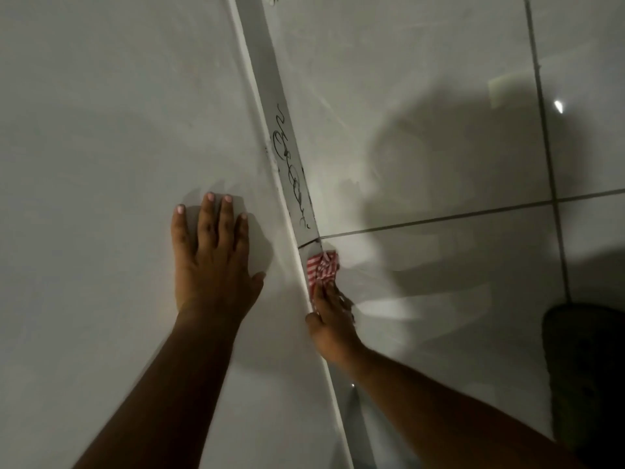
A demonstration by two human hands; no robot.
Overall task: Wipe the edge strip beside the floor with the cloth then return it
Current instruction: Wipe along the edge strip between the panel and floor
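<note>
Pressing cloth [322,267] against scribbled, perhaps inked, edge strip [291,164]

The fingertips of the right hand [329,316] are hidden in the bunched red-and-white cloth [322,268], and the hand itself is blurred. The part of the edge strip [270,93] beneath the cloth and hand is covered, and the strip is cut off at the top and bottom edges. The dark scribbles [290,167] on it cannot be read. Both forearms are cut off at the bottom edge. A dark object [588,377] at the right is cropped and too dim to identify.
</note>
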